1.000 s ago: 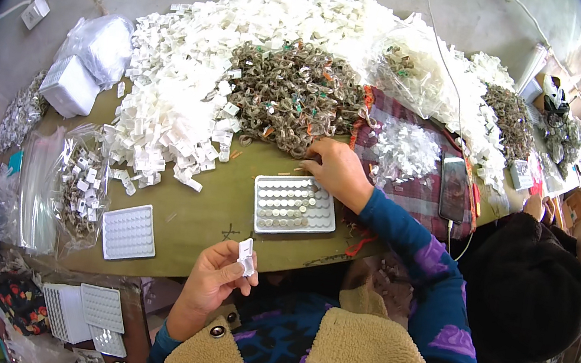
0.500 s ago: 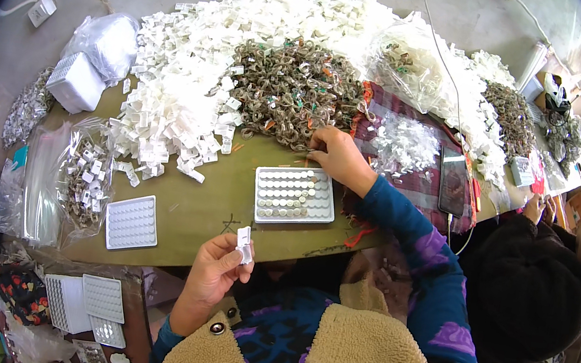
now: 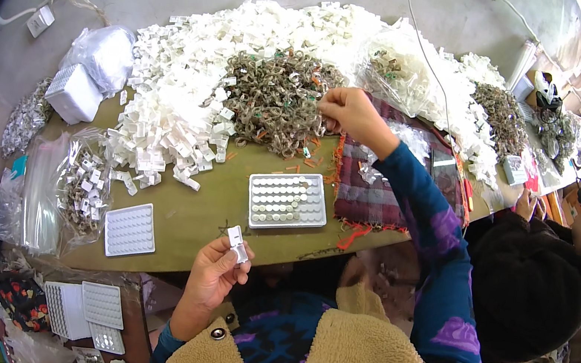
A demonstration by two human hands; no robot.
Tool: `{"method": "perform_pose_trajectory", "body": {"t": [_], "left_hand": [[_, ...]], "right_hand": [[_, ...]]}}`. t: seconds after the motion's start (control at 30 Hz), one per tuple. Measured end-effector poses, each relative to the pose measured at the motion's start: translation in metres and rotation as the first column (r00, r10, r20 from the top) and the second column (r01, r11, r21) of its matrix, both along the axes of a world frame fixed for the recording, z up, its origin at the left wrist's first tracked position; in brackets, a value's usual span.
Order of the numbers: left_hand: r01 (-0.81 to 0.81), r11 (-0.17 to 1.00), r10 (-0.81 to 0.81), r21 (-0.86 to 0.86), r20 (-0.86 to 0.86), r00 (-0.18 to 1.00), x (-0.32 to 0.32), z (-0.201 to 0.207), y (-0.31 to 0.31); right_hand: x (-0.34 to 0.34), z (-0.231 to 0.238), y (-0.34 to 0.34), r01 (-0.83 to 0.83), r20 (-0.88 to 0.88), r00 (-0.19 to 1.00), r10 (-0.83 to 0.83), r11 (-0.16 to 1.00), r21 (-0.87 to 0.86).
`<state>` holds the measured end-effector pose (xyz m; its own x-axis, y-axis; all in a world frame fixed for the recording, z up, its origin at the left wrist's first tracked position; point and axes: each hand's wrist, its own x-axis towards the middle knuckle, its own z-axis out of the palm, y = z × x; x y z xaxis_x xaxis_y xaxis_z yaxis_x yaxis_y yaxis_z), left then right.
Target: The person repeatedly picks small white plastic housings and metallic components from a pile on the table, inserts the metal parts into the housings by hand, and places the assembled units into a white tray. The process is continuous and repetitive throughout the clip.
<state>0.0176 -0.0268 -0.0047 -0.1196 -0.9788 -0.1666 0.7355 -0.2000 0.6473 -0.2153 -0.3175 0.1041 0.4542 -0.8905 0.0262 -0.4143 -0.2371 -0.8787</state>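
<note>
My left hand [image 3: 215,275], near the table's front edge, pinches a small white plastic case [image 3: 237,243] that looks hinged open. My right hand [image 3: 361,119] reaches over the right edge of a pile of small grey-brown curled pieces [image 3: 273,96]. Its fingertips are pressed together, and whatever they hold is hidden. Between my hands and the pile lies a white tray [image 3: 284,226] with rows of round hollows, several filled with small pale discs. Behind and left of the brown pile spreads a large heap of white plastic cases [image 3: 165,118].
A second white tray [image 3: 130,230] lies to the left, beside a clear bag of small parts [image 3: 86,185]. At right are a plaid cloth [image 3: 371,197], a phone [image 3: 445,171] and a person in dark clothes [image 3: 514,290]. A thin cable [image 3: 431,45] hangs over the heap.
My right hand has moved away from the tray, farther over the brown pile's right edge. My left hand still holds the white case. The view has shifted slightly.
</note>
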Motion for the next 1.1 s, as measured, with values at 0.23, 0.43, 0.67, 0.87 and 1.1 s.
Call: {"method": "perform_pose_trajectory", "body": {"t": [0.23, 0.43, 0.67, 0.87, 1.1], "left_hand": [[-0.047, 0.999, 0.047, 0.024, 0.02, 0.999, 0.004, 0.001, 0.0], [-0.046, 0.999, 0.047, 0.011, -0.054, 0.997, 0.005, 0.001, -0.003], [-0.048, 0.997, 0.031, -0.058, -0.268, 0.963, 0.005, 0.008, -0.003], [-0.031, 0.994, -0.018, -0.108, -0.425, 0.905, 0.001, 0.014, 0.005], [-0.029, 0.984, -0.023, -0.173, -0.293, 0.956, 0.0, 0.013, 0.01]], "right_hand": [[0.024, 0.065, -0.035, 0.097, 0.269, 0.963, -0.015, 0.951, -0.294], [0.049, 0.06, -0.021, 0.084, 0.007, 0.996, -0.086, 0.949, -0.303], [0.053, 0.013, 0.134, -0.084, 0.158, 0.97, 0.185, 0.864, -0.497], [0.045, -0.039, 0.218, -0.169, 0.265, 0.932, 0.249, 0.942, -0.291], [0.035, -0.055, 0.217, -0.292, 0.385, 0.846, 0.369, 0.925, -0.244]]}}
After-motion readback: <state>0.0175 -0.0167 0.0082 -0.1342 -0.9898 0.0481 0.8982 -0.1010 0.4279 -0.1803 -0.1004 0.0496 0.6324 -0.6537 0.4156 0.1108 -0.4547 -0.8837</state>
